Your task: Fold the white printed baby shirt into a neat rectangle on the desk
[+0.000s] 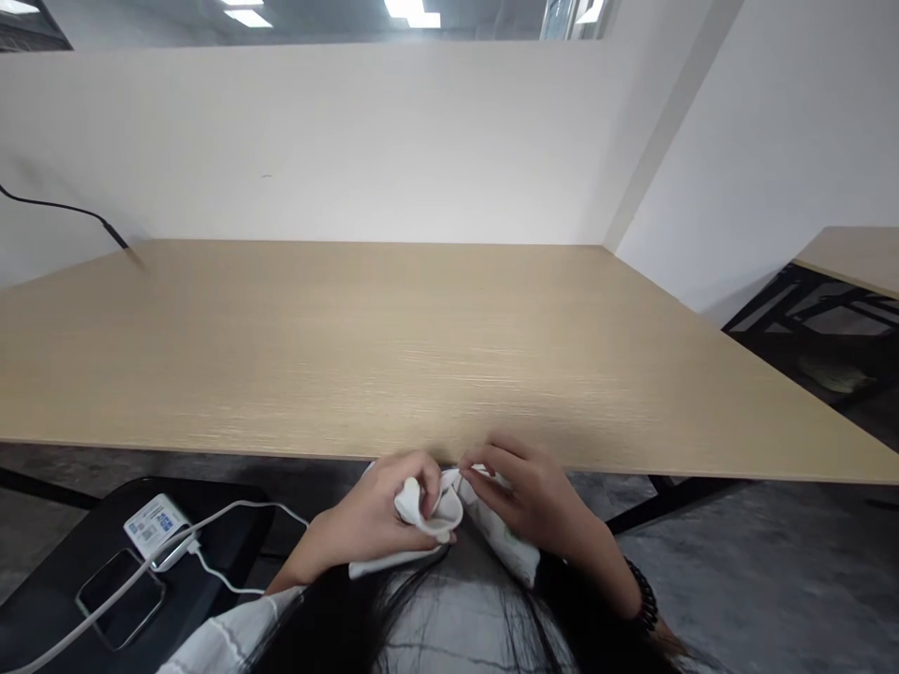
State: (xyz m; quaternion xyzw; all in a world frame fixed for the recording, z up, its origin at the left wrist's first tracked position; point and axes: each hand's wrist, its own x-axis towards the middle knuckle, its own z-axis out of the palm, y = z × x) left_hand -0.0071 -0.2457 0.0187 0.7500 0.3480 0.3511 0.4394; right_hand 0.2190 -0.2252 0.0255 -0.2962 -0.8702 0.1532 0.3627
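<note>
From the head view, I read both hands at the near edge of the pale wood-grain rectangular table (393,346). The soft white fabric cloth (448,520) is located above the wearer's lap, bunched between the hands. Left hand (383,510): fingers curled around a rolled fold, grasping it. Right hand (530,491): thumb and index finger pinching the cloth's upper edge, as far as I can judge through the overlapping folds. A black beaded bracelet (644,596) encircles the right wrist. To the left, I locate a white rectangular labelled device (153,524) on a black flat seat (42,599).
</note>
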